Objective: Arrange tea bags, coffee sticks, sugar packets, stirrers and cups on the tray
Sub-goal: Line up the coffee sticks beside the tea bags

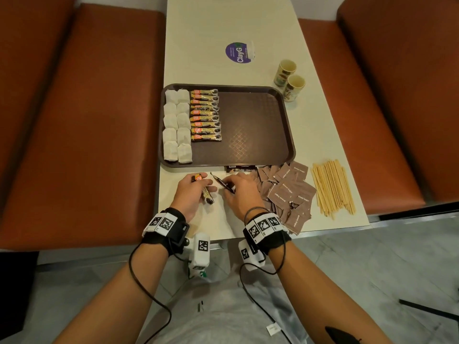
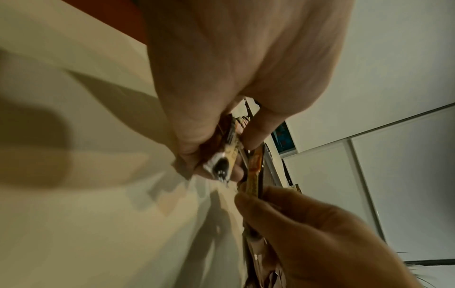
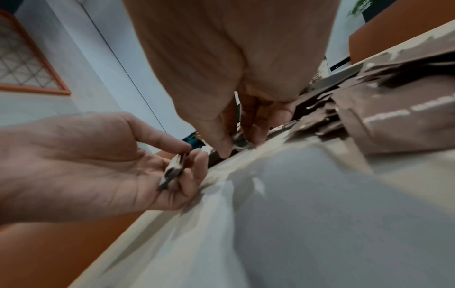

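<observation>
A brown tray [image 1: 260, 125] holds two columns of white tea bags [image 1: 176, 125] and a column of coffee sticks [image 1: 205, 115] at its left. In front of it, my left hand [image 1: 196, 188] grips a coffee stick [image 1: 205, 192], its dark end showing at the palm [image 2: 220, 167]. My right hand [image 1: 238, 188] pinches another coffee stick [image 1: 222, 183] just above the table [image 3: 237, 143]. Brown sugar packets [image 1: 288, 192] lie heaped right of my right hand. Wooden stirrers [image 1: 331, 187] lie further right. Two paper cups [image 1: 289, 79] stand beyond the tray's right corner.
The cream table [image 1: 223, 26] runs between orange-brown benches [image 1: 82, 125] on both sides. A purple round sticker [image 1: 238, 52] is on the far tabletop. More dark sachets [image 1: 239, 168] lie at the tray's near rim. The tray's right half is bare.
</observation>
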`<state>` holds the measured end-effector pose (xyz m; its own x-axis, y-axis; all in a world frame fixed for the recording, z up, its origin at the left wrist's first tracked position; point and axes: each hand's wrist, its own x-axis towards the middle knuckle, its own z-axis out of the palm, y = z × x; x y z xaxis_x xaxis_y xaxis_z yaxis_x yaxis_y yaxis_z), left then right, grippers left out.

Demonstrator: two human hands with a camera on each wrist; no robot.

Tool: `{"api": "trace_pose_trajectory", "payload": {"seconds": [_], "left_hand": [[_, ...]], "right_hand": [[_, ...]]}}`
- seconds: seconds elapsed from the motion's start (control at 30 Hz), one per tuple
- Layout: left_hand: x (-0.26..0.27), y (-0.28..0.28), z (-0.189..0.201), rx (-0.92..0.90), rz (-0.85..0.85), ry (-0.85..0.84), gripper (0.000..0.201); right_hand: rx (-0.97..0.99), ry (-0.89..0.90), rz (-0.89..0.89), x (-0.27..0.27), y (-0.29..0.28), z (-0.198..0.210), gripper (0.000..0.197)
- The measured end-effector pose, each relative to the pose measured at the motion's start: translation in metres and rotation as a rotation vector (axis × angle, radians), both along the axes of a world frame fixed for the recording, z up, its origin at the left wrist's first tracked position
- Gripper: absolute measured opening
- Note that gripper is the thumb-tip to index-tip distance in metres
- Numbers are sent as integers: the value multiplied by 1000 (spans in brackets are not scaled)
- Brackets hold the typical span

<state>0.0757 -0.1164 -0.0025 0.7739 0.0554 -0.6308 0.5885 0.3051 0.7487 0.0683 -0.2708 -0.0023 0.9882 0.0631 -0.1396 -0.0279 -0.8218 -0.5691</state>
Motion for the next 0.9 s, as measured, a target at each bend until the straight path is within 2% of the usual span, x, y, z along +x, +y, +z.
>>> {"api": "trace_pose_trajectory", "payload": {"seconds": [0.1,0.17,0.3,0.37,0.5,0.63,0.77,0.9], "left_hand": [[2,-1,3,-112,-11,21,2],[3,-1,4,-123,-41,10,13],[4,5,3,97,-23,-43,15],[6,14,1,189,9,-54,16],[9,30,-1,262,10,-28,27],[7,35,0,240,-35,-75,25],[3,33,1,247,-65,-102,23],[0,31,3,238,-91,-67,23]], "right_hand": [[61,-39,33,3,9,7,28],[95,-79,80,5,15,12,27],[111,-96,183,5,19,15,33],[98,-101,172,4,14,16,37],[-176,-97,71,7,-9,13,37],[-372,-105,55,10,-21,9,40],[-443,-50,56,13,-20,6,47],[-394,-69,77,15,-20,5,37]]}}
